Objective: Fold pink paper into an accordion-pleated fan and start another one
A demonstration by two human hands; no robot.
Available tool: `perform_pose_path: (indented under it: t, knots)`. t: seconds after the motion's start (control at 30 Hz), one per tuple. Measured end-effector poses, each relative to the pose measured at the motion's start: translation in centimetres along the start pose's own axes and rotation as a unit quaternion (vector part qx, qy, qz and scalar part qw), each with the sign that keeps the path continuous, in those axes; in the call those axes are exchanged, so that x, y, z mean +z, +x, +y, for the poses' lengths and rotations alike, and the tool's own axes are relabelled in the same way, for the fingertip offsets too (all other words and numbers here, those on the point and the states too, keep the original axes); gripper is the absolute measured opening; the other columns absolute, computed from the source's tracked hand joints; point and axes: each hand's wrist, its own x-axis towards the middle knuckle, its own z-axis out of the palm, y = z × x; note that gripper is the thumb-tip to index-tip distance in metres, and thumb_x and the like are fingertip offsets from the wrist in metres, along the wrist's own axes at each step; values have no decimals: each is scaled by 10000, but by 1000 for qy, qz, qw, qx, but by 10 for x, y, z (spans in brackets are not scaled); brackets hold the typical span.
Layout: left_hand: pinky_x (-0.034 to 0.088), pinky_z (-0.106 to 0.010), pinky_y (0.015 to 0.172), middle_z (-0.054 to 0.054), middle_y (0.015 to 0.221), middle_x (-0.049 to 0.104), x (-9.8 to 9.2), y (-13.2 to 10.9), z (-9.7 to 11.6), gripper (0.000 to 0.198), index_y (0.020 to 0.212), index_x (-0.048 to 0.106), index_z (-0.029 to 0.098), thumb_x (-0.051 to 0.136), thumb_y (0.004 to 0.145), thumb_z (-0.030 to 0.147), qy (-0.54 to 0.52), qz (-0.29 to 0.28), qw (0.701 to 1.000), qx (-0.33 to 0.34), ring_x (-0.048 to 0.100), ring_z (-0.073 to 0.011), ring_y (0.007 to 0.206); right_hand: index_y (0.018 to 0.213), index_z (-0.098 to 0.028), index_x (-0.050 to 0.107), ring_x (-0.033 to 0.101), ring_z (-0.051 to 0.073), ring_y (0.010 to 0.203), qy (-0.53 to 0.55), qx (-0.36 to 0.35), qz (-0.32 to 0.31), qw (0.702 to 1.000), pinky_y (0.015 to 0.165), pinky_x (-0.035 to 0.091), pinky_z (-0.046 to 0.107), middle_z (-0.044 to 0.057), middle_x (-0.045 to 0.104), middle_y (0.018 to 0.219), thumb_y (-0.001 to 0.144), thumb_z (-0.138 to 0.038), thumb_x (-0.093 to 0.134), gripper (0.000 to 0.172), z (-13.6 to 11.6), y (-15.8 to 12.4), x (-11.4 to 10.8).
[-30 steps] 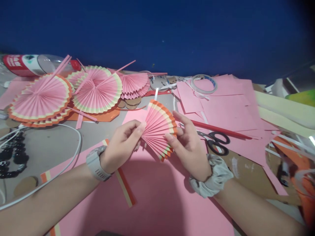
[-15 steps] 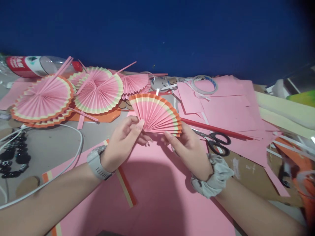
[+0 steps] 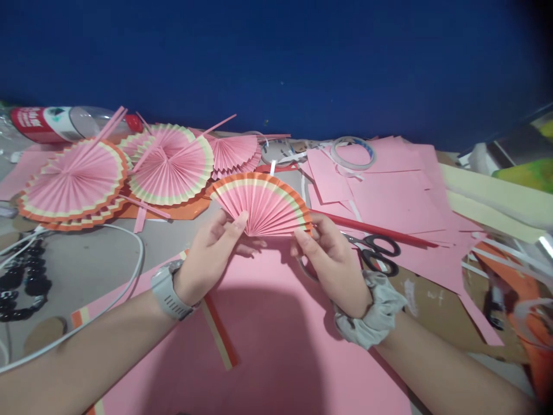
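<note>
A pleated paper fan (image 3: 265,202), pink with a cream and orange rim, is spread in a half circle between my hands. My left hand (image 3: 216,245) pinches it near the folded centre, thumb on the front. At the fan's lower right edge my right hand (image 3: 326,253) grips the last pleats between thumb and fingers. Beneath lies a large pink sheet (image 3: 268,340), with an orange and cream paper strip (image 3: 220,331) on it near my left wrist.
Finished-looking round fans (image 3: 73,178) and a plastic bottle (image 3: 69,124) lie at the back left. On the right are black-handled scissors (image 3: 380,253), a red stick (image 3: 380,227), a tape roll (image 3: 353,153) and pink sheets (image 3: 384,190). A white cable (image 3: 140,253) and black beads (image 3: 26,282) lie left.
The fan has opened wider, its left edge swinging outward and down to the left. Both hands still hold it. The whole view has shifted slightly.
</note>
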Motion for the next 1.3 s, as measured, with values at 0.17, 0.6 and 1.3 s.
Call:
perform_pose_path:
  t: [0.17,0.6,1.3]
  knots:
    - [574,-267,546,9,641,625,0,-5,0,250,879,524,161,625,793,372,11,-32,999,6,655,-149,557,843,-214,556,439,97,486,-35,-12,6,999,442,378,229,-44,479,582,836,-361,563,148,-1,0,1]
    - [537,-189,554,34,748,575,-9,7,-5,157,880,536,188,578,834,333,-119,76,988,59,597,-72,569,744,-220,437,280,61,411,73,4,29,997,390,251,208,-90,336,500,854,-375,545,218,10,2,-2]
    - [542,-248,672,14,843,626,-1,-5,6,223,985,464,208,564,843,348,-110,45,989,91,638,-115,725,1399,-266,169,314,219,1299,-191,-94,83,974,1059,300,447,86,321,1419,829,-375,570,706,-36,-6,-7]
